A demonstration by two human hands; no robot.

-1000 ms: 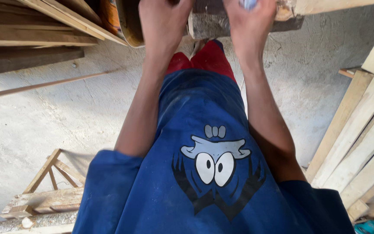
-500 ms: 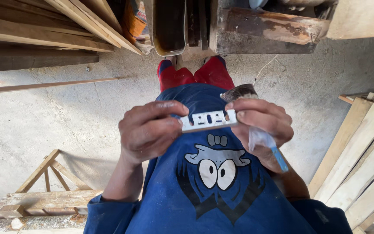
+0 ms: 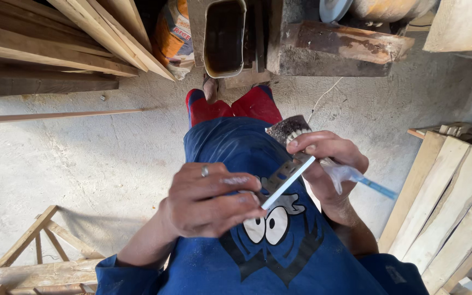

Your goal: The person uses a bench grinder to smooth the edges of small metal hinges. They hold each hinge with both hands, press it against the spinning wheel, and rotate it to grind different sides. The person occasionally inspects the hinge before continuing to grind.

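Observation:
In front of my blue shirt both hands hold a long white electrical socket plate [image 3: 285, 179], now tilted edge-on. My left hand [image 3: 208, 199], a ring on one finger, pinches its lower end. The upper end sits under the fingers of my right hand [image 3: 326, 161], which also clutches a paintbrush [image 3: 286, 131] with dark bristles and a clear plastic bag with a blue strip [image 3: 364, 183].
Wooden planks [image 3: 55, 43] are stacked at the upper left, and more boards [image 3: 449, 202] lean at the right. A dark tub [image 3: 224, 35] and a rough wooden block [image 3: 345, 46] lie ahead on the concrete floor. A wooden frame [image 3: 34, 257] rests at lower left.
A second ago both hands reached up ahead. They came down to my chest with the socket plate held flat, and now the plate is turned on edge at a slant.

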